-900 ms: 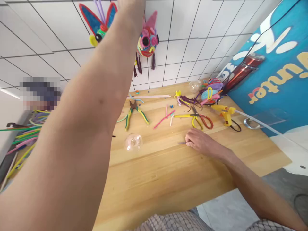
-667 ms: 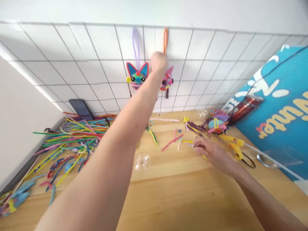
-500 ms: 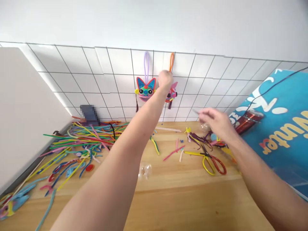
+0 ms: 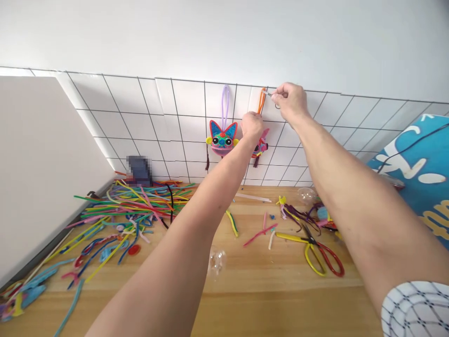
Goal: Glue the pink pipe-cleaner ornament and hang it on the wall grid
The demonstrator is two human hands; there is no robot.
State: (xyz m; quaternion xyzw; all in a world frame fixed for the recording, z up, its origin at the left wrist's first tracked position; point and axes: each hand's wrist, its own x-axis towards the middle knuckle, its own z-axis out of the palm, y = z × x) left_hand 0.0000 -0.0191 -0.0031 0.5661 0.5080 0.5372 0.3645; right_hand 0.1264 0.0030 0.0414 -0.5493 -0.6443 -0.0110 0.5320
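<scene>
Against the white gridded wall, my left hand (image 4: 252, 125) is closed round the lower end of an orange pipe-cleaner loop (image 4: 261, 100). A pink animal-face ornament (image 4: 259, 148) hangs under it, partly hidden by that hand. My right hand (image 4: 292, 100) pinches a small silvery metal piece (image 4: 268, 94) whose tip touches or nearly touches the top of the orange loop. A dark ring shows beneath my right fingers; I cannot make out the piece's exact kind. Just left hangs a second ornament (image 4: 223, 140), with blue ears and round eyes, on a purple loop (image 4: 225, 105).
Many coloured pipe cleaners (image 4: 140, 203) are heaped at the left of the wooden table (image 4: 263, 304). Scissors (image 4: 312, 243) with yellow and red handles lie at right. Clear plastic domes (image 4: 216, 262) sit mid-table. A blue printed board (image 4: 421, 154) stands at the right.
My right hand has risen from low on the right to the top of the orange loop, bringing the metal piece along. My left hand keeps its hold, and the view has shifted slightly.
</scene>
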